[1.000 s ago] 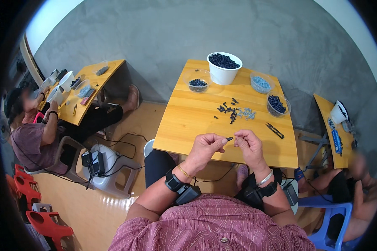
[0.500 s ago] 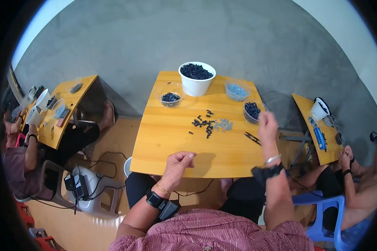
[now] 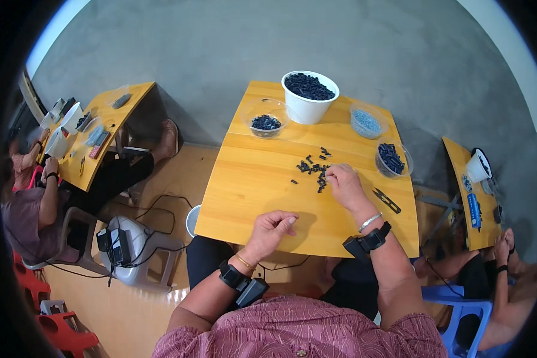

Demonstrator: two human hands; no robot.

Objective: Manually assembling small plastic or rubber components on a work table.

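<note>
Two bare hands, well apart, are over my desk. My right hand is the nearer one to the loose black pieces: its bunched fingertips are at the right edge of the cluster, which spreads left and away from them. My left hand is nearer my body, curled thumb toward finger; from it the cluster lies ahead and to the right. I can't tell whether either hand pinches anything. The pieces point every way, with no shared long axis; one stray piece lies on the cluster's left, roughly crosswise to me. Just right of my right hand, the black snips slant from far left to near right. I can make out no lettering on my snips or white bucket; a blue package on the neighbouring desk has pale markings, too small to read.
</note>
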